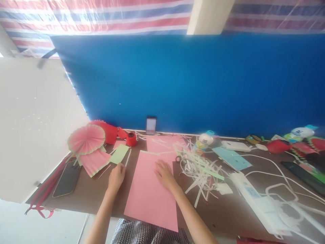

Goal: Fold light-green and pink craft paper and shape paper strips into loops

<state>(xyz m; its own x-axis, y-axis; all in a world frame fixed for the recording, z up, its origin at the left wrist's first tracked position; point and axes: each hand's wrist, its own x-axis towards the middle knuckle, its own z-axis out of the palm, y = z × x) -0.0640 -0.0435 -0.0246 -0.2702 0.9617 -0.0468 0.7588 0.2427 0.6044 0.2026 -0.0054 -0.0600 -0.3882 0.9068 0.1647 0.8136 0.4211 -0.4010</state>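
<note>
A pink sheet of paper (152, 193) lies in front of me, its near edge hanging past the table edge, with a thin pale green strip (149, 153) along its far edge. My right hand (164, 173) rests on it, fingers stretched out and palm down. Left of the sheet, my left hand (117, 176) is on the table with its fingers curled in; whatever may be inside is hidden. Just beyond it lie a light green paper piece (119, 154) and a narrow white strip (128, 158). More pink paper (165, 142) is behind the sheet.
At left are a pleated pink paper fan (86, 140) and a dark phone (67, 179). A red tape roll (131, 139) and a small upright screen (151, 125) stand near the blue panel (190, 88). Tangled paper strips (200, 169) and a white power strip (256, 200) with cables lie right.
</note>
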